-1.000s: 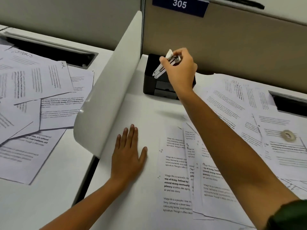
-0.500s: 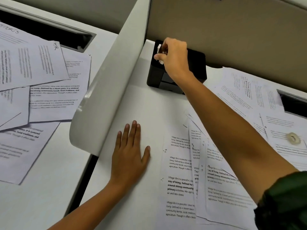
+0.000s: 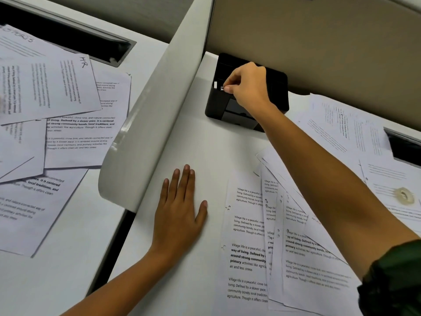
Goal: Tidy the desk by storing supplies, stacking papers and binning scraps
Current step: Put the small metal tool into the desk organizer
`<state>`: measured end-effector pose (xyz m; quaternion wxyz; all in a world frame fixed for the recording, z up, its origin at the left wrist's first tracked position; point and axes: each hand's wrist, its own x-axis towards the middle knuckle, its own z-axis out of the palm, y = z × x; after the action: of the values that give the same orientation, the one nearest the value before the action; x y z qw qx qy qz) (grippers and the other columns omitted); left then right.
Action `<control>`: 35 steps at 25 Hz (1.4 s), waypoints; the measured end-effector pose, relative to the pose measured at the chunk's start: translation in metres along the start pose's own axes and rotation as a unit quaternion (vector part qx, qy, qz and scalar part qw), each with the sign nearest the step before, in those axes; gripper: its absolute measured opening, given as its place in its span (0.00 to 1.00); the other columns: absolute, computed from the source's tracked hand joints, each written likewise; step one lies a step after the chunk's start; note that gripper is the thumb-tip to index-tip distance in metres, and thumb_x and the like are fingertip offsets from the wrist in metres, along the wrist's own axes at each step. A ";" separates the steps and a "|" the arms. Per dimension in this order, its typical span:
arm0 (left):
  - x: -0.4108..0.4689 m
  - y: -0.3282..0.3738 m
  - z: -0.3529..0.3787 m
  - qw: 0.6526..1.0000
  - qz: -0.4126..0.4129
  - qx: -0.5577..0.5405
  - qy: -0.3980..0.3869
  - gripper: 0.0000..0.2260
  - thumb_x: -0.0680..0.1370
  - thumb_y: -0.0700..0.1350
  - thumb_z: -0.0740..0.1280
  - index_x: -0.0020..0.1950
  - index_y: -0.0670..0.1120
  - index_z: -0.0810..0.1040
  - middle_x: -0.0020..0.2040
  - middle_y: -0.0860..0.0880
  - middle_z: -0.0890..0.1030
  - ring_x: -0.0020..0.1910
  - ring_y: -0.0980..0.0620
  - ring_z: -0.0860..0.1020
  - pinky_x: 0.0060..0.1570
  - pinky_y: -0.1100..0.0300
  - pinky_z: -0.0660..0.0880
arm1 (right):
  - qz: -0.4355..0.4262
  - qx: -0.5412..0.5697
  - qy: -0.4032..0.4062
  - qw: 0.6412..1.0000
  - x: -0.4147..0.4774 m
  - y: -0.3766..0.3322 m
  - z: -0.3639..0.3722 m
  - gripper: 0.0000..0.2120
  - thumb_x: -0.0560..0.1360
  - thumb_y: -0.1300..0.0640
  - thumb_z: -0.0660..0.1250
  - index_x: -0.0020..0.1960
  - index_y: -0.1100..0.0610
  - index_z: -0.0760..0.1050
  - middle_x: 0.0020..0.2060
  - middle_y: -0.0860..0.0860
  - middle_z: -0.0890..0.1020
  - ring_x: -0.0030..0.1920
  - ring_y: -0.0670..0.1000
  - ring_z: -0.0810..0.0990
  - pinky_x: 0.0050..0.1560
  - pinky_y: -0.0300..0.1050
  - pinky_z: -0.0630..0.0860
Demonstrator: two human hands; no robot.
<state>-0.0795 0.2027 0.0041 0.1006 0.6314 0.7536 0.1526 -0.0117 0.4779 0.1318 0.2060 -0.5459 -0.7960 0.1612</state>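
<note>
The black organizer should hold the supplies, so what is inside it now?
At the top opening of the black organizer, a small white item shows, pinched by the right hand. The rest is dark or covered by that hand; other contents cannot be seen.

A dark green fabric sleeve [image 3: 394, 279], bunched in soft folds, covers the right arm at the near right corner. Both forearms are bare. The left hand [image 3: 180, 215] and right hand [image 3: 248, 87] show short, plain nails.

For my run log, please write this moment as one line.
right hand: pinches small item at organizer | left hand: flat on desk | papers: unstacked
</note>
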 end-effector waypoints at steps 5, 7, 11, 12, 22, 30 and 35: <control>0.000 0.001 0.000 1.000 0.000 0.004 -0.002 0.30 0.79 0.56 0.49 0.77 0.44 0.48 0.78 0.48 0.48 0.77 0.50 0.45 0.74 0.50 0.48 | -0.012 0.008 -0.024 1.000 0.002 0.006 -0.002 0.05 0.71 0.60 0.71 0.46 0.58 0.84 0.43 0.54 0.84 0.46 0.47 0.80 0.48 0.32 0.73; 0.000 0.001 0.000 1.000 0.000 0.003 -0.002 0.30 0.79 0.56 0.49 0.77 0.44 0.47 0.78 0.48 0.48 0.77 0.50 0.44 0.74 0.50 0.48 | -0.015 0.000 -0.038 0.999 0.003 0.007 -0.003 0.06 0.71 0.59 0.72 0.47 0.58 0.84 0.43 0.54 0.84 0.48 0.47 0.80 0.50 0.33 0.73; 0.000 0.001 -0.001 1.000 0.001 0.001 0.000 0.30 0.79 0.56 0.49 0.77 0.44 0.47 0.78 0.48 0.48 0.77 0.50 0.44 0.74 0.50 0.48 | -0.006 -0.005 -0.057 0.998 0.008 0.008 -0.004 0.06 0.70 0.58 0.72 0.46 0.57 0.84 0.44 0.53 0.84 0.54 0.49 0.77 0.55 0.36 0.73; 0.000 0.001 -0.001 1.000 0.002 0.000 0.001 0.30 0.79 0.56 0.50 0.77 0.44 0.47 0.78 0.48 0.48 0.77 0.50 0.45 0.74 0.50 0.48 | -0.006 -0.005 -0.060 0.998 0.008 0.008 -0.004 0.05 0.71 0.58 0.72 0.46 0.57 0.84 0.44 0.53 0.84 0.55 0.49 0.77 0.54 0.36 0.72; -0.001 0.001 0.002 1.000 0.003 -0.003 0.007 0.30 0.79 0.56 0.49 0.77 0.44 0.47 0.78 0.48 0.48 0.77 0.50 0.45 0.74 0.50 0.47 | 0.046 0.109 0.010 0.993 -0.003 0.010 -0.002 0.04 0.72 0.63 0.70 0.43 0.57 0.83 0.39 0.49 0.83 0.41 0.41 0.79 0.37 0.23 0.71; -0.001 0.000 0.004 1.000 0.005 -0.014 0.021 0.30 0.79 0.54 0.52 0.77 0.44 0.49 0.78 0.49 0.50 0.77 0.51 0.46 0.75 0.50 0.49 | -0.030 0.132 0.094 0.986 -0.047 0.018 -0.027 0.03 0.73 0.61 0.69 0.44 0.57 0.82 0.38 0.48 0.82 0.36 0.40 0.78 0.40 0.25 0.73; -0.002 0.000 0.006 1.000 0.010 0.003 0.022 0.29 0.78 0.54 0.49 0.77 0.43 0.51 0.78 0.48 0.51 0.77 0.49 0.47 0.74 0.50 0.47 | -0.079 0.139 0.160 0.974 -0.111 0.034 -0.052 0.04 0.74 0.61 0.67 0.46 0.59 0.81 0.40 0.50 0.82 0.40 0.44 0.78 0.43 0.31 0.75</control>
<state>-0.0776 0.2016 -0.0014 0.0802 0.6356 0.7498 0.1655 0.0769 0.3877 0.1433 0.4167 -0.4662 -0.7629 0.1643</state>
